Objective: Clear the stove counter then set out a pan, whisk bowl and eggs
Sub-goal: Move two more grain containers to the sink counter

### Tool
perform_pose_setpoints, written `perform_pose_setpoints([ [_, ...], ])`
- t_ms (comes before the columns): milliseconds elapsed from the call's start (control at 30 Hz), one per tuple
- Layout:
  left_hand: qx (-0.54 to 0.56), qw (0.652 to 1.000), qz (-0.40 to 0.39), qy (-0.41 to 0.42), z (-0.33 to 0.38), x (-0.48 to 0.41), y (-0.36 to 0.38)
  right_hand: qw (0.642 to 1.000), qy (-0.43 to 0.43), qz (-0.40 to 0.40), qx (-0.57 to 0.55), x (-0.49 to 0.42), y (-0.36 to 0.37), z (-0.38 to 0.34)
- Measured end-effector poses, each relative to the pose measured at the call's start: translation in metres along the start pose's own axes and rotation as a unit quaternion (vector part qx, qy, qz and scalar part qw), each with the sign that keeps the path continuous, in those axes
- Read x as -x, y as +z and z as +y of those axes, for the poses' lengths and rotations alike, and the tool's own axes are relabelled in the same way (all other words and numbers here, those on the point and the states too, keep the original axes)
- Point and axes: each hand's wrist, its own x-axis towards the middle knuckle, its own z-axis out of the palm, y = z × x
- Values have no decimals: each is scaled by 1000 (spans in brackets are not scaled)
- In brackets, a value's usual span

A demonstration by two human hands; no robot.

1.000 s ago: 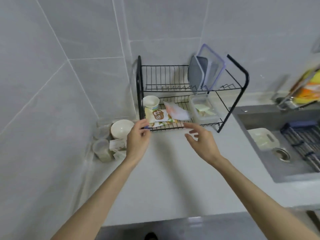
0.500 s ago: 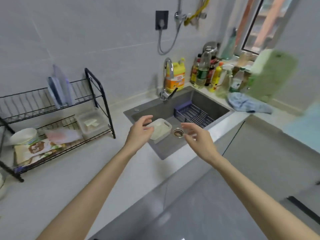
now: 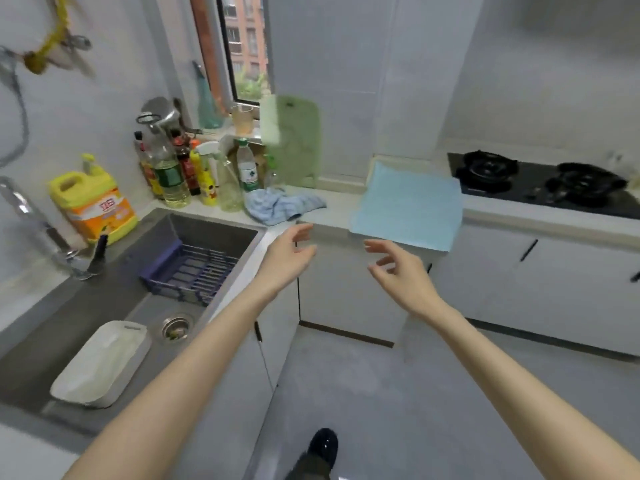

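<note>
The black gas stove (image 3: 540, 183) lies on the counter at the right, with two burners and nothing on them. Left of it a flat light-blue cloth (image 3: 408, 206) hangs over the counter edge, and a crumpled blue rag (image 3: 282, 206) lies further left. My left hand (image 3: 289, 258) and my right hand (image 3: 398, 268) are both held out in the air in front of the cabinets below that counter, fingers relaxed, holding nothing. No pan, whisk bowl or eggs are in view.
A green cutting board (image 3: 292, 143) leans against the wall by the window. Several bottles (image 3: 194, 171) and a yellow detergent jug (image 3: 93, 206) stand behind the sink (image 3: 131, 289), which holds a white container (image 3: 100, 363) and a blue rack (image 3: 188, 271). White cabinets run below.
The view has swung right, from the dish rack past the sink to the stove counter. Both hands have stayed raised and empty throughout.
</note>
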Motion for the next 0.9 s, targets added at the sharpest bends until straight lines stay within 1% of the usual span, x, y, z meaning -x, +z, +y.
perform_pose_setpoints([
  [67, 2, 999, -32, 31, 12, -40, 33, 999, 28, 31, 5, -14, -25, 25],
  [233, 14, 989, -118, 85, 59, -144, 120, 986, 106, 122, -31, -58, -93, 83],
  [433, 21, 967, -212, 143, 129, -241, 224, 965, 151, 213, 17, -97, -181, 147],
  [567, 19, 948, -272, 166, 170, -279, 300, 945, 183, 270, 29, -107, -242, 192],
  [733, 28, 930, -318, 181, 211, -307, 390, 921, 207, 330, 29, -109, -307, 251],
  [900, 39, 920, -341, 190, 253, -331, 509, 910, 219, 351, 33, -109, -386, 334],
])
